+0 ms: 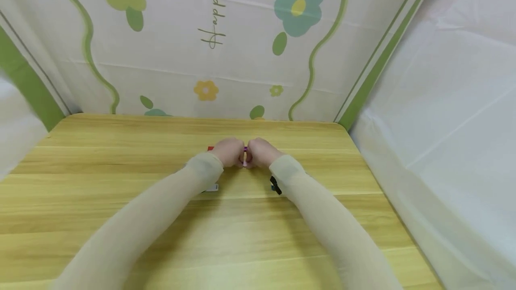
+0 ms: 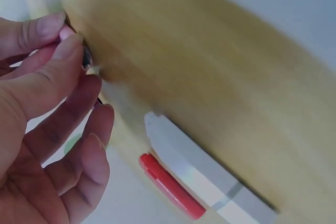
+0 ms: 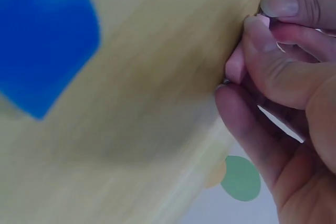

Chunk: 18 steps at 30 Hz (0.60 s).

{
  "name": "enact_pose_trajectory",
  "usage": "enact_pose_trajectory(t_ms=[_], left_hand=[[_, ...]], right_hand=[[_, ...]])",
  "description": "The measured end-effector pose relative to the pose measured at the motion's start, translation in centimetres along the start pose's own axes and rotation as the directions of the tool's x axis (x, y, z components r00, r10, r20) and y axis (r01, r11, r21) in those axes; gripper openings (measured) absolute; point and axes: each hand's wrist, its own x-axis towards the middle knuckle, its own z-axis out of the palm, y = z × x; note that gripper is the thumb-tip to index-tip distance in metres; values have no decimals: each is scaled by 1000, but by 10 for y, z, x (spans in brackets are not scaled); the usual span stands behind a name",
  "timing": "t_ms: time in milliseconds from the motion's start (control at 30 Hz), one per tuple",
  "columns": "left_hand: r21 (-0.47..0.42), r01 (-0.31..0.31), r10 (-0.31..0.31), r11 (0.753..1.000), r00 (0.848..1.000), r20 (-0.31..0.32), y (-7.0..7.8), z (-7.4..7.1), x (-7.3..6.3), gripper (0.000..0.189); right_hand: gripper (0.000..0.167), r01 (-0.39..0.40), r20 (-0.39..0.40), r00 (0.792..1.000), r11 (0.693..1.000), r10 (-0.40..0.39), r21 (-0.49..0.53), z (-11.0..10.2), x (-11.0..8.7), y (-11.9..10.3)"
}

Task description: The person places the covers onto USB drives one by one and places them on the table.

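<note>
My left hand (image 1: 229, 151) and right hand (image 1: 262, 152) meet over the table, knuckles nearly touching. In the right wrist view, the right thumb and fingers pinch a small pink block-like object (image 3: 236, 67). The left thumb and index finger pinch a small pink end (image 2: 66, 32), with a dark bit below it; I cannot tell whether it is the same object. A purple strip (image 1: 245, 149) bridges the gap between the hands in the head view. Fingers hide most of what is held, so its kind is unclear.
Beside the left hand lie a red pen-like stick (image 2: 173, 187) and a white bar with a grey band (image 2: 197, 169). A smooth blue object (image 3: 47, 35) is near the right wrist. The wooden table (image 1: 242, 245) ends at a flowered cloth (image 1: 169, 57).
</note>
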Motion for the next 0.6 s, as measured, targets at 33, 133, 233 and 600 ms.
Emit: enact_pose_trajectory(t_ms=[33,133,233,600], left_hand=[[1,3,-3,1000,1000,-3,0,0,0,27],[17,3,-3,1000,1000,-8,3,-1,1,26],[44,4,-4,999,1000,-1,7,-4,1,21],[40,35,-36,999,998,41,12,-8,5,13]], right_hand=[[12,-7,-3,1000,1000,7,-5,0,1,-1],[18,-41,-8,999,999,41,-12,-2,3,-4],[21,-77,-4,997,997,77,1,-3,5,-6],[16,-112,0,994,993,112,31,-3,6,-5]])
